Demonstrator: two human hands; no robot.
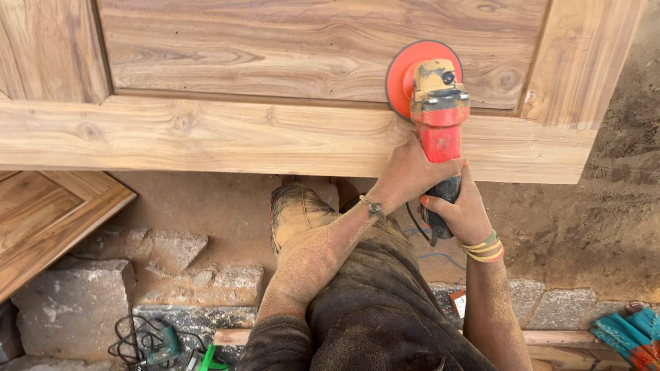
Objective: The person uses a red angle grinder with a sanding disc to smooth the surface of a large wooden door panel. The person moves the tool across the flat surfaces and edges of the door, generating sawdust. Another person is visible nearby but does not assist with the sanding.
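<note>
A red angle grinder (438, 124) with an orange sanding disc (405, 72) rests on a large wooden panelled door (275, 89) laid flat. The disc sits at the edge of the recessed panel, near the door's lower rail. My left hand (405, 172) grips the grinder's red body from the left. Below it, my right hand (462, 209) wraps the dark rear handle; coloured bangles ring that wrist. Both arms are coated in sawdust. A dark cable hangs from the grinder's rear.
Another wooden panel (48, 220) lies at the lower left. Rough stone blocks (75, 295) line the dirt ground. A green power tool (161, 347) with a coiled cord lies at the bottom left. Teal-handled tools (629, 333) lie at the bottom right.
</note>
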